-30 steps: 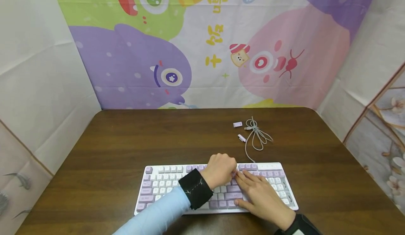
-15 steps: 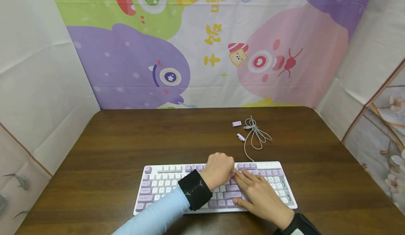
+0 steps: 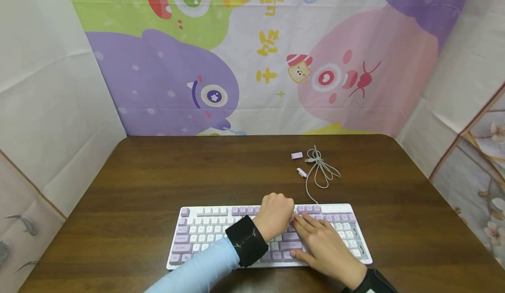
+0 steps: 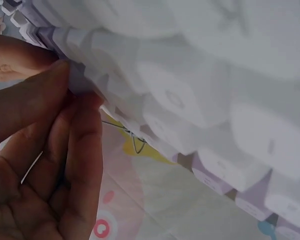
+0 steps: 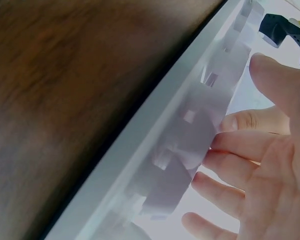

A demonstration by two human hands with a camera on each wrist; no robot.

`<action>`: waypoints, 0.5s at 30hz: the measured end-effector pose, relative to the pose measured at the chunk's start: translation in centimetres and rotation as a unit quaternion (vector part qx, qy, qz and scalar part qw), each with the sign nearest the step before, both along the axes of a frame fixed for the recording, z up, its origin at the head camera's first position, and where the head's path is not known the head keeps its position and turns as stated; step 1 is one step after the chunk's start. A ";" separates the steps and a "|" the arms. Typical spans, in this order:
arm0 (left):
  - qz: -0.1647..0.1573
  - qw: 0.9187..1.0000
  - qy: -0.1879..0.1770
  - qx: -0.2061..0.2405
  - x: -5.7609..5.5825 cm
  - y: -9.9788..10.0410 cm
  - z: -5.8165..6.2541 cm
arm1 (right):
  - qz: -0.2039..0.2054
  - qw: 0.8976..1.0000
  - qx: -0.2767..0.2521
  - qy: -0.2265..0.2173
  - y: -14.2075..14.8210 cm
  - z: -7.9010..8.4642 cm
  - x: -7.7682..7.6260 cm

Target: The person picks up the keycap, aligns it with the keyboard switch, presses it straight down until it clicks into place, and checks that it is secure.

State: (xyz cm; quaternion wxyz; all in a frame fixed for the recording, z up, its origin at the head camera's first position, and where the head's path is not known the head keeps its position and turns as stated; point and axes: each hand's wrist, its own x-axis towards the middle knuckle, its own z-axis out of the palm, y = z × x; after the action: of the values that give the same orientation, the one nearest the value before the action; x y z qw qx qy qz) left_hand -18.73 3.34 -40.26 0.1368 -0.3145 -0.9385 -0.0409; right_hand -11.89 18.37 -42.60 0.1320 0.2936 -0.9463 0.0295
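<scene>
The keyboard (image 3: 209, 229) looks like smooth plastic, its keycaps (image 3: 290, 245) matt, while the cable (image 3: 321, 170) has a matt, rubbery-looking jacket and the small lilac-and-white pieces (image 3: 296, 155) look like smooth plastic too. The counter (image 3: 158, 174) shows wood grain under a satin sheen — the printed backdrop (image 3: 252, 113) looks like smooth, faintly creased cloth. The sleeve (image 3: 197, 267) is soft, matt cloth, and the black wristband (image 3: 246, 241) looks like matt fabric.

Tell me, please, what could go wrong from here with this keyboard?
The left hand pinches a purple keycap with its fingers, which might slip. The right hand lies across other keys and may press some by accident. If the keyboard shifts, its cable could drag the small piece beside it.
</scene>
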 end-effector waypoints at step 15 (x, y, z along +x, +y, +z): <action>0.021 0.997 -0.067 0.034 -0.7 -0.6 0.1 | -0.005 1.000 -0.013 -0.016 0.0 0.3 -0.1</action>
State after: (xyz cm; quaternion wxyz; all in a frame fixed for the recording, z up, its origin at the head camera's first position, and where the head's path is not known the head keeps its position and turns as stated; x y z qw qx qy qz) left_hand -19.40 2.73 -40.16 0.0856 -0.2863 -0.9500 -0.0909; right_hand -12.03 18.34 -42.27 0.1211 0.2865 -0.9493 0.0455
